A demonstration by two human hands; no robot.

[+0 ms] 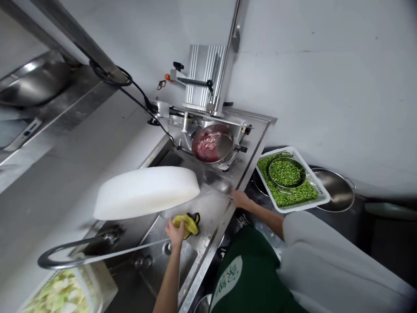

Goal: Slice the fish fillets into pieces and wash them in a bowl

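My left hand (176,230) is closed on a yellow cloth (188,222) that lies on the steel counter (211,208) beside a sink. A thick white cutting board (146,191) sits just beyond that hand. My right hand (241,200) rests at the counter's front edge with its fingers curled. It is next to a shiny flat metal piece (216,181), and I cannot make out what the fingers hold. Further along the counter, a steel bowl of raw red meat (211,143) stands under a meat slicer (203,82).
A white tray of chopped green vegetables (293,191) carries a round strainer (286,171) and rests over a steel pot (339,189). A curved tap (81,250) arches over the sink. A basket of chopped cabbage (61,293) sits at the near end. A black cable (140,98) runs to the slicer.
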